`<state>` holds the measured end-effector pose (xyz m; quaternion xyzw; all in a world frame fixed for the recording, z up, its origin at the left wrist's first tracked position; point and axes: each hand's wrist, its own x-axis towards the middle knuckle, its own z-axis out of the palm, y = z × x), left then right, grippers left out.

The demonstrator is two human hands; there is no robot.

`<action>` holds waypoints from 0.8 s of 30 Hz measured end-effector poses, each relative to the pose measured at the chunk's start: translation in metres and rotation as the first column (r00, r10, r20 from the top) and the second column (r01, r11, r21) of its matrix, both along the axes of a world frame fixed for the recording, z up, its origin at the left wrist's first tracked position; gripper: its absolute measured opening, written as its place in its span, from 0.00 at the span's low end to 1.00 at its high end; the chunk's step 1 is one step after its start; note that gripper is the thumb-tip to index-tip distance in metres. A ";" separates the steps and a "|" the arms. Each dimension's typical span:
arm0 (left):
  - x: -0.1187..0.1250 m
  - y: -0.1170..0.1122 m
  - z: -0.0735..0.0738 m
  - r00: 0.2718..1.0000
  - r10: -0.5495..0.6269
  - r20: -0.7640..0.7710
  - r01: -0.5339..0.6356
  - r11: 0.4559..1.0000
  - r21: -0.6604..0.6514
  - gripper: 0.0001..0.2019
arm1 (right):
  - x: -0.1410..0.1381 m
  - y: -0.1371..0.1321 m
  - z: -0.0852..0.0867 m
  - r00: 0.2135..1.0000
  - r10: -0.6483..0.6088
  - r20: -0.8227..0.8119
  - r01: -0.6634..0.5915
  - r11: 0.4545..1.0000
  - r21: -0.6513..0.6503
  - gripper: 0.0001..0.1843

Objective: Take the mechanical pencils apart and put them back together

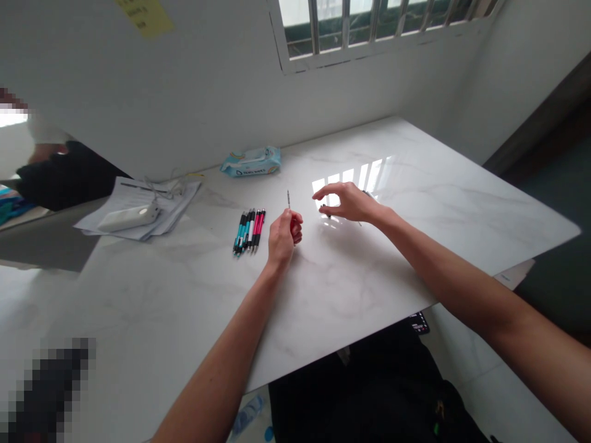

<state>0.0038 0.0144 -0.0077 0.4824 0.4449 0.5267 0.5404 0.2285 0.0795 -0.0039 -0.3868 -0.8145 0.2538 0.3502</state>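
Fingers (327, 189) of right hand (349, 201) in loose arch, left hand (281, 237) fisted

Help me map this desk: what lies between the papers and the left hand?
In the head view, a row of pens, some turquoise, some pink, lies between the papers and the left hand, nearer the hand.

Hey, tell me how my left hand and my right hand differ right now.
Your left hand is curled closed around a thin pointed piece, whose tip sticks out beyond it; your right hand is open, with thumb and fingers curved apart. The left hand is close beside the row of pens, while the right hand is farther from them. Both are bare and over the white table.
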 end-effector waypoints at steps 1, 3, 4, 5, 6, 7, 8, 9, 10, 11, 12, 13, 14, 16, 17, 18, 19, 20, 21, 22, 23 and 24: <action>0.001 0.000 0.000 1.000 -0.004 0.028 0.004 1.000 0.009 0.28 | -0.005 -0.003 0.001 0.996 0.009 -0.093 -0.012 0.999 -0.033 0.16; 0.003 -0.001 0.001 0.997 -0.022 0.078 0.020 0.999 0.026 0.30 | -0.017 -0.010 0.003 0.969 0.028 -0.244 -0.052 0.994 -0.092 0.16; 0.004 -0.001 0.000 0.995 -0.037 0.093 0.035 0.999 0.030 0.30 | -0.023 -0.014 0.004 0.954 0.034 -0.299 -0.071 0.991 -0.113 0.17; 0.005 -0.002 0.000 0.994 -0.055 0.098 0.052 0.998 0.032 0.30 | -0.029 -0.017 0.005 0.939 0.038 -0.343 -0.086 0.988 -0.127 0.18; 0.006 -0.003 -0.001 0.993 -0.069 0.093 0.067 0.997 0.033 0.30 | -0.034 -0.021 0.006 0.924 0.041 -0.379 -0.099 0.986 -0.136 0.19; 0.007 -0.004 -0.001 0.994 -0.080 0.078 0.078 0.996 0.035 0.29 | -0.038 -0.024 0.007 0.911 0.044 -0.409 -0.110 0.984 -0.140 0.19; 0.008 -0.004 -0.002 0.995 -0.089 0.055 0.086 0.995 0.039 0.29 | -0.041 -0.028 0.007 0.900 0.047 -0.434 -0.121 0.982 -0.144 0.18; 0.009 -0.005 -0.003 0.995 -0.096 0.029 0.094 0.995 0.044 0.30 | -0.043 -0.030 0.008 0.889 0.048 -0.455 -0.130 0.980 -0.150 0.17; 0.009 -0.006 -0.003 0.995 -0.102 0.003 0.102 0.994 0.050 0.30 | -0.044 -0.032 0.008 0.880 0.048 -0.473 -0.141 0.977 -0.162 0.17; 0.010 -0.007 -0.004 0.994 -0.110 -0.019 0.111 0.992 0.054 0.31 | -0.045 -0.034 0.007 0.871 0.047 -0.489 -0.152 0.972 -0.178 0.17; 0.010 -0.008 -0.004 0.992 -0.119 -0.037 0.121 0.991 0.058 0.31 | -0.046 -0.035 0.007 0.863 0.044 -0.504 -0.163 0.967 -0.195 0.17; 0.010 -0.009 -0.003 0.990 -0.128 -0.052 0.131 0.990 0.060 0.31 | -0.047 -0.035 0.006 0.855 0.039 -0.518 -0.172 0.962 -0.210 0.18; 0.011 -0.009 -0.003 0.989 -0.133 -0.065 0.137 0.988 0.064 0.31 | -0.047 -0.035 0.006 0.846 0.034 -0.532 -0.177 0.959 -0.220 0.19; 0.010 -0.010 -0.002 0.985 -0.141 -0.096 0.148 0.986 0.072 0.31 | -0.047 -0.034 0.005 0.828 0.014 -0.561 -0.172 0.958 -0.229 0.20; 0.010 -0.010 -0.002 0.982 -0.146 -0.117 0.155 0.985 0.075 0.31 | -0.047 -0.033 0.005 0.814 -0.012 -0.581 -0.158 0.958 -0.240 0.21; 0.009 -0.010 -0.001 0.978 -0.153 -0.142 0.165 0.983 0.077 0.30 | -0.046 -0.031 0.006 0.791 -0.053 -0.609 -0.139 0.955 -0.264 0.21; 0.008 -0.010 -0.001 0.972 -0.162 -0.168 0.176 0.982 0.075 0.29 | -0.044 -0.030 0.007 0.761 -0.105 -0.640 -0.119 0.947 -0.298 0.21; 0.006 -0.009 -0.001 0.966 -0.170 -0.194 0.187 0.980 0.070 0.28 | -0.042 -0.028 0.009 0.723 -0.166 -0.671 -0.099 0.936 -0.338 0.21; 0.005 -0.008 -0.001 0.960 -0.174 -0.219 0.192 0.979 0.065 0.26 | -0.039 -0.026 0.011 0.682 -0.224 -0.696 -0.082 0.922 -0.378 0.21; 0.003 -0.006 -0.001 0.956 -0.167 -0.242 0.188 0.980 0.063 0.24 | -0.035 -0.025 0.012 0.643 -0.273 -0.715 -0.070 0.909 -0.410 0.20; 0.001 -0.005 -0.001 0.953 -0.150 -0.265 0.173 0.983 0.067 0.22 | -0.032 -0.023 0.013 0.614 -0.305 -0.728 -0.064 0.900 -0.431 0.19; -0.001 -0.004 -0.001 0.951 -0.122 -0.285 0.149 0.986 0.076 0.21 | -0.029 -0.021 0.014 0.597 -0.320 -0.736 -0.062 0.896 -0.439 0.19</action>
